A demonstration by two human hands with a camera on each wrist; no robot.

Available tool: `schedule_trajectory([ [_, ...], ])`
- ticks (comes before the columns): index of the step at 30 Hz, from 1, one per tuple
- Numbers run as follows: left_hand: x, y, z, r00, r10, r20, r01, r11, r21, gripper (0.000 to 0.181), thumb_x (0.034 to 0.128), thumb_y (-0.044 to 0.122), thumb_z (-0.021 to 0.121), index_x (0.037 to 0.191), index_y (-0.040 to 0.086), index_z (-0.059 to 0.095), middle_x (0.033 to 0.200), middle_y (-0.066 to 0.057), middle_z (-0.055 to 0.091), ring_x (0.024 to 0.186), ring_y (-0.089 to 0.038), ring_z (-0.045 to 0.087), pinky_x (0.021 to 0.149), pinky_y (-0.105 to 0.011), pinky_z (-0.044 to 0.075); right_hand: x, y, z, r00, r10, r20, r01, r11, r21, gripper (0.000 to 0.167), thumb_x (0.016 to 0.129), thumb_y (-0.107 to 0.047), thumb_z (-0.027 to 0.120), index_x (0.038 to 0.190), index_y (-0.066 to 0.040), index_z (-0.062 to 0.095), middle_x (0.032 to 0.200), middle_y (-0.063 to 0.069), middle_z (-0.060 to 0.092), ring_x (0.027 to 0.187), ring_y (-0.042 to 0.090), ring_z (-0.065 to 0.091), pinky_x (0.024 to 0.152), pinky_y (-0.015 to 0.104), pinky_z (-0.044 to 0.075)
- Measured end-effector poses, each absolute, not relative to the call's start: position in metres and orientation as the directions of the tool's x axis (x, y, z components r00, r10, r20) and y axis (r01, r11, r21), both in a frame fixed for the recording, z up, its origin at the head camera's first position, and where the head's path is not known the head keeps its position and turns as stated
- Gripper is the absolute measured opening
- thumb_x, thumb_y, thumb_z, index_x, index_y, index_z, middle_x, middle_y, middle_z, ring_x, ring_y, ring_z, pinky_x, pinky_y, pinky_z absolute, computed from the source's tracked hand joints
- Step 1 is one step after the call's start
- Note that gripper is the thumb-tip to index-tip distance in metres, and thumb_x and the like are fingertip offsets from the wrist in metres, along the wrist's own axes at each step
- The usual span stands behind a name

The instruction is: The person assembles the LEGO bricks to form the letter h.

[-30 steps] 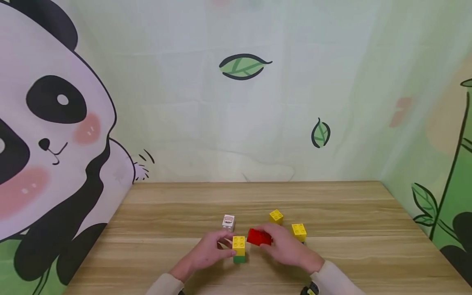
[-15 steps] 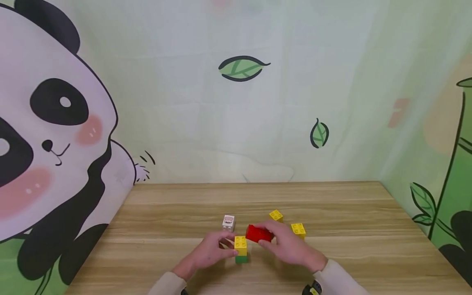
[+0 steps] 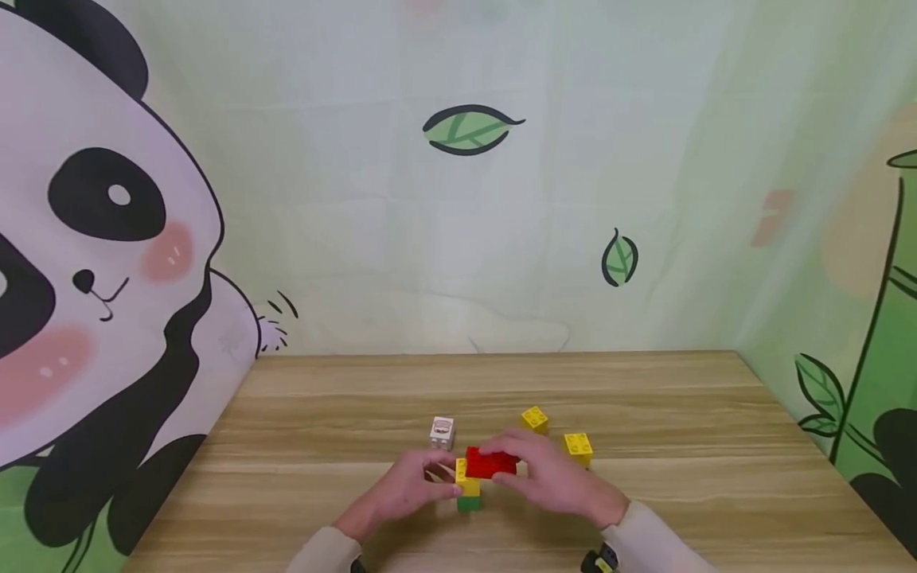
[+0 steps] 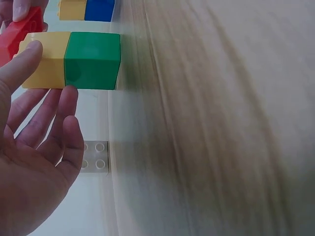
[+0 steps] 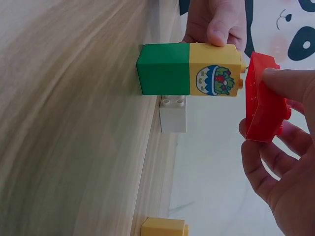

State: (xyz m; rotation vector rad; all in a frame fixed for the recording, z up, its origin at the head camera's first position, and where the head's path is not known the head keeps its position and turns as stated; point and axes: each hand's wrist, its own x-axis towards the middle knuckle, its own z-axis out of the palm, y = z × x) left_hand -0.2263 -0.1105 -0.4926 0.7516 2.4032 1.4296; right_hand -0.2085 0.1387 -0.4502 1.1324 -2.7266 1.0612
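Note:
A yellow building brick [image 3: 470, 486] sits on a green brick [image 4: 93, 60], the two making a small upright stack on the table. My left hand [image 3: 401, 487] pinches the yellow brick, thumb on one side and fingers on the other. In the right wrist view, a printed bowl shows on the yellow brick's face. My right hand [image 3: 559, 476] grips a longer red brick [image 5: 265, 101] between thumb and fingers. The red brick hangs slightly tilted just above the yellow studs, with a narrow gap visible in the right wrist view.
Behind the stack stands a white brick [image 3: 442, 431] with a printed picture. A single yellow brick [image 3: 534, 419] lies behind my right hand. Farther right is another yellow brick [image 3: 578, 447], on a blue brick [image 4: 100, 10]. Patterned cloth [image 3: 358, 199] hangs behind the wooden table [image 3: 344, 398].
My right hand has carried the red brick left, bringing it over the yellow brick and levelling it somewhat. The left hand keeps its hold on the stack.

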Motion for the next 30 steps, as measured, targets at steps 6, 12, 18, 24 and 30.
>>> schedule_trajectory([
  [6, -0.226, -0.109, -0.492, -0.835, 0.548, 0.060, 0.311, 0.378, 0.872, 0.029, 0.0816, 0.019, 0.075, 0.108, 0.010, 0.068, 0.099, 0.001, 0.066, 0.086, -0.014, 0.062, 0.071, -0.026, 0.052, -0.210, 0.134, -0.451, -0.734, -0.640, 0.227, -0.641, 0.543, -0.542, 0.035, 0.088, -0.020, 0.068, 0.123, -0.024, 0.060, 0.123, -0.006, 0.056, 0.103, 0.012, 0.055, 0.084, 0.026, 0.050],
  [12, -0.225, -0.109, -0.492, -0.847, 0.531, 0.040, 0.283, 0.385, 0.879, 0.028, 0.0805, 0.019, 0.076, 0.106, 0.012, 0.069, 0.098, 0.002, 0.066, 0.085, -0.014, 0.062, 0.070, -0.026, 0.051, -0.212, 0.130, -0.449, -0.709, -0.667, 0.231, -0.680, 0.558, -0.476, 0.033, 0.090, -0.022, 0.065, 0.123, -0.021, 0.061, 0.123, -0.002, 0.057, 0.108, 0.015, 0.054, 0.087, 0.027, 0.049],
  [18, -0.225, -0.109, -0.491, -0.855, 0.517, 0.030, 0.274, 0.402, 0.874, 0.027, 0.0802, 0.021, 0.077, 0.104, 0.012, 0.069, 0.097, 0.003, 0.065, 0.085, -0.015, 0.061, 0.068, -0.027, 0.050, -0.214, 0.129, -0.449, -0.677, -0.694, 0.243, -0.718, 0.552, -0.424, 0.032, 0.091, -0.021, 0.065, 0.123, -0.020, 0.062, 0.123, 0.000, 0.056, 0.108, 0.016, 0.054, 0.089, 0.028, 0.048],
  [24, -0.226, -0.110, -0.492, -0.852, 0.523, 0.032, 0.281, 0.406, 0.870, 0.026, 0.0806, 0.022, 0.076, 0.103, 0.012, 0.069, 0.096, 0.003, 0.065, 0.085, -0.014, 0.061, 0.067, -0.027, 0.050, -0.214, 0.129, -0.449, -0.653, -0.709, 0.267, -0.745, 0.535, -0.399, 0.033, 0.090, -0.022, 0.066, 0.123, -0.020, 0.064, 0.122, 0.001, 0.057, 0.107, 0.016, 0.055, 0.088, 0.028, 0.048],
  [30, -0.226, -0.109, -0.493, -0.847, 0.530, 0.049, 0.301, 0.402, 0.865, 0.023, 0.0806, 0.021, 0.076, 0.101, 0.013, 0.070, 0.096, 0.004, 0.066, 0.084, -0.013, 0.062, 0.066, -0.026, 0.050, -0.216, 0.127, -0.450, -0.586, -0.742, 0.325, -0.807, 0.497, -0.320, 0.035, 0.087, -0.019, 0.070, 0.122, -0.021, 0.066, 0.122, 0.001, 0.058, 0.107, 0.016, 0.054, 0.089, 0.028, 0.048],
])
